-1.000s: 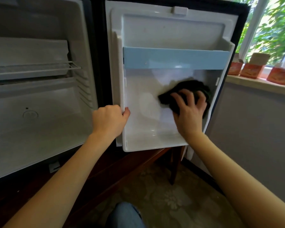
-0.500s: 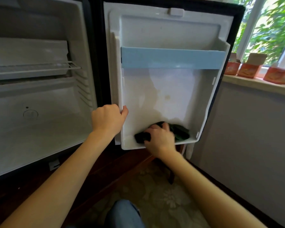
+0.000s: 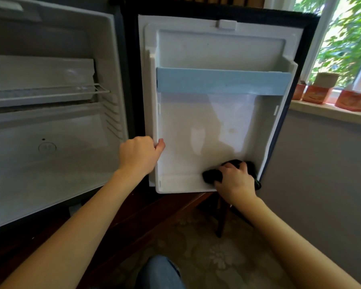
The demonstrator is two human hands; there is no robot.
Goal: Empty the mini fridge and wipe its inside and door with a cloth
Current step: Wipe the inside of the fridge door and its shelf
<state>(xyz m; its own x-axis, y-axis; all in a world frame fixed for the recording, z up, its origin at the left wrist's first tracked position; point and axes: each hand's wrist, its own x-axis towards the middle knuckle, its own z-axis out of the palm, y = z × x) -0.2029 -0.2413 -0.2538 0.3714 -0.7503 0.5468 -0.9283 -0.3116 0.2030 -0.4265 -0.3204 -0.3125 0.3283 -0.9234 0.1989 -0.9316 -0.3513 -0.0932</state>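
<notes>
In the head view, the left hand (image 3: pixel 139 156) curls round the inner edge of the open fridge door (image 3: pixel 196 126), while the right hand (image 3: pixel 234 182) grips a dark cloth (image 3: pixel 211 176) pressed into the door's lower right corner, the fridge (image 3: pixel 50 163) standing open at left.

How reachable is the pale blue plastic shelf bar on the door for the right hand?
Probably yes: the right hand, holding the dark cloth at the door's bottom corner, has only bare white panel between it and the pale blue shelf bar.
</notes>
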